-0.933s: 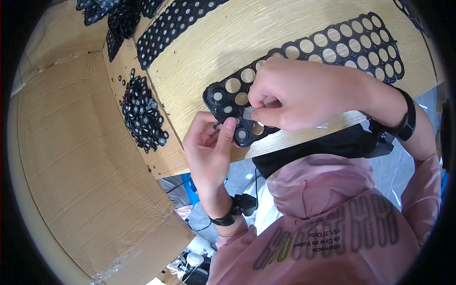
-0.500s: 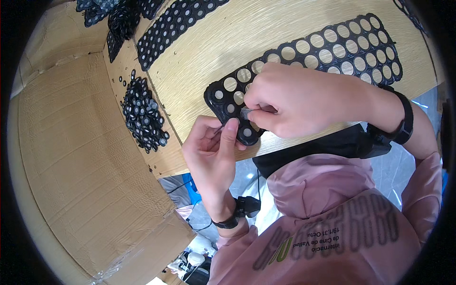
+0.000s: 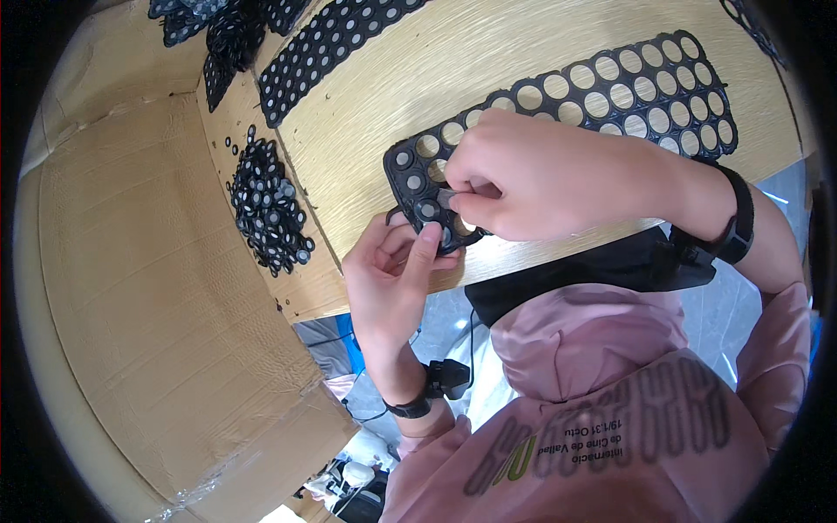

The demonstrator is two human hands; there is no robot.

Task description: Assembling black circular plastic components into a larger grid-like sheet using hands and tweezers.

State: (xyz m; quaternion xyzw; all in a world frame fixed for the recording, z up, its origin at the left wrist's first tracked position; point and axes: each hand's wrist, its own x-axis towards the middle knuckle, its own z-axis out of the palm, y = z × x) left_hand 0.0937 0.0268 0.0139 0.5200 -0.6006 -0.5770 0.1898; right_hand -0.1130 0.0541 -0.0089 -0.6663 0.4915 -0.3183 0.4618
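A long black sheet with rows of round holes lies across the wooden table. Grey-centred round pieces fill the holes at its left end. My left hand pinches the near left corner, thumb on top and fingers underneath. A thin black strip sticks out beside its fingers. My right hand is closed above the sheet, pinching a small thin grey blade-like piece between thumb and finger. Its tip meets the filled holes. The palm and wrist cover part of the sheet's middle.
Left of the hands lies a pile of small black rings with grey centres. A second black sheet, its holes filled, lies farther back, near stacked black sheets. A large cardboard box stands along the left side.
The sheet's left end has shifted slightly right, its near corner raised a little. My left hand has moved along with it. The black strip now shows beyond its fingers. My right hand still pinches the grey piece.
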